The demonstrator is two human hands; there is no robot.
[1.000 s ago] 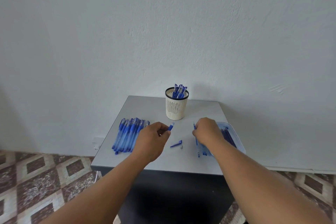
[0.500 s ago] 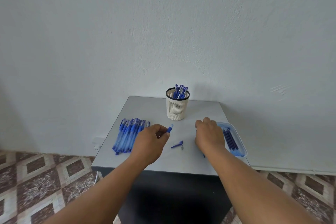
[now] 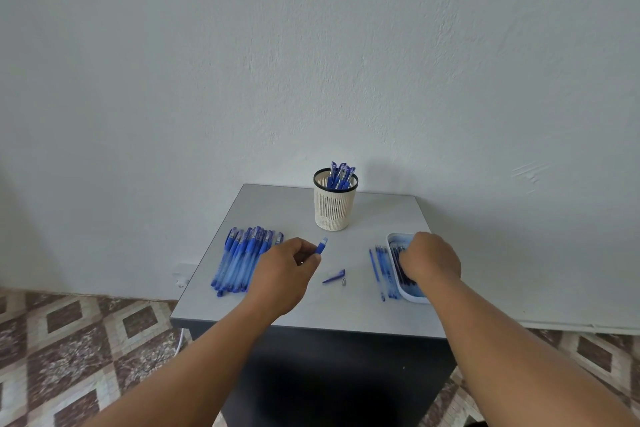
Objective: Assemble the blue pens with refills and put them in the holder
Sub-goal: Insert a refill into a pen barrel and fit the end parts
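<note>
Left hand (image 3: pixel 282 272) pinches a blue pen barrel (image 3: pixel 321 247) above the table (image 3: pixel 311 315). Right hand (image 3: pixel 429 262) is curled over refills in the tray (image 3: pixel 393 239), grip not visible. Holder (image 3: pixel 335 204) at back, pens inside

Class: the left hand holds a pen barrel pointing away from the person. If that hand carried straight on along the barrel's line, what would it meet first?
Probably the holder: the left hand aims its pen barrel roughly toward it across bare table, though depth is unclear.
</note>
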